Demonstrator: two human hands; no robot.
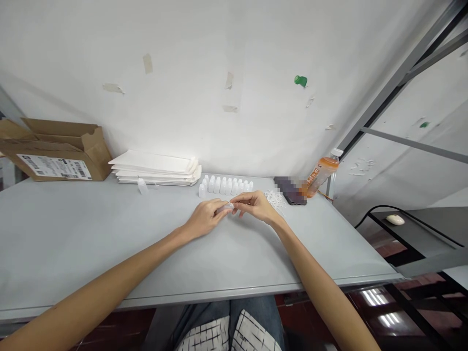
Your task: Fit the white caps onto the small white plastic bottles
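In the head view my left hand holds a small translucent white bottle lying sideways between thumb and fingers. My right hand is closed in a pinch at the bottle's right end; whatever is between its fingertips is too small to make out. Behind my hands several small white dropper bottles stand upright in rows. A pile of small white pieces lies just right of my right hand. One more small bottle stands tilted, apart at the left, before the envelopes.
White padded envelopes are stacked at the back left, beside an open cardboard box. A dark phone and an orange drink bottle are at the back right of the grey table. A white mouse lies farther right.
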